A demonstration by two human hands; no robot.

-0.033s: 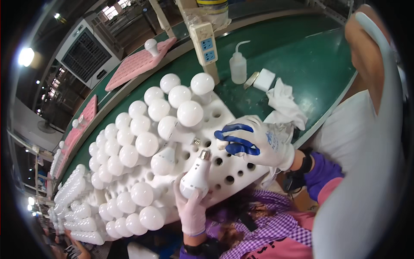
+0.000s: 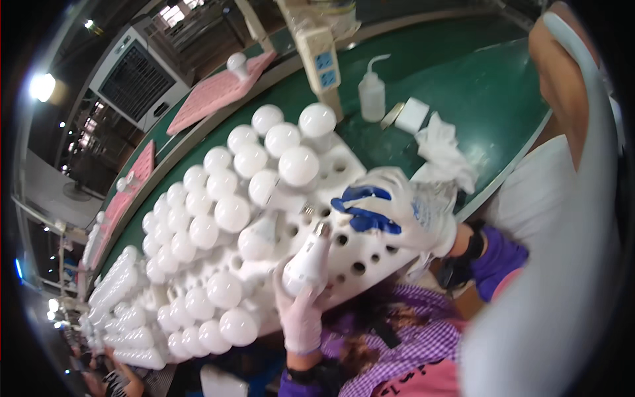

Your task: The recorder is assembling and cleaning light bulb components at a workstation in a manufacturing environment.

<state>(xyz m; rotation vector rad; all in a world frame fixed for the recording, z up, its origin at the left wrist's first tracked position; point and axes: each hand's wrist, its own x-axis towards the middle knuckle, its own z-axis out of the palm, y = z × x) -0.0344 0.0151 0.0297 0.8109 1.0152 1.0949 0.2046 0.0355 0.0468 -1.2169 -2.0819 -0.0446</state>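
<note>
My left hand (image 2: 299,317), in a thin pale glove, grips an LED light bulb (image 2: 307,261) by its white dome. The bulb tilts with its metal screw base upward, over the holes of a white foam tray (image 2: 344,261). My right hand (image 2: 390,205), in a white glove with blue-coated fingers, hovers just right of that base. Its fingers are curled together; whatever they hold, if anything, is hidden. Left of the held bulb, two bulbs lie tilted: one bulb (image 2: 266,188) with its screw base showing, and another bulb (image 2: 256,241) below it.
Rows of upright bulbs (image 2: 231,213) fill the tray's left part. On the green table (image 2: 456,79) stand a squeeze bottle (image 2: 372,98), a small white box (image 2: 413,115) and a crumpled white cloth (image 2: 442,155). A socket post (image 2: 317,59) rises behind. Pink trays (image 2: 215,96) lie farther off.
The whole view has shifted slightly, so tray and bulbs sit a little farther right and higher. Both hands keep nearly the same pose, the left still holding the bulb.
</note>
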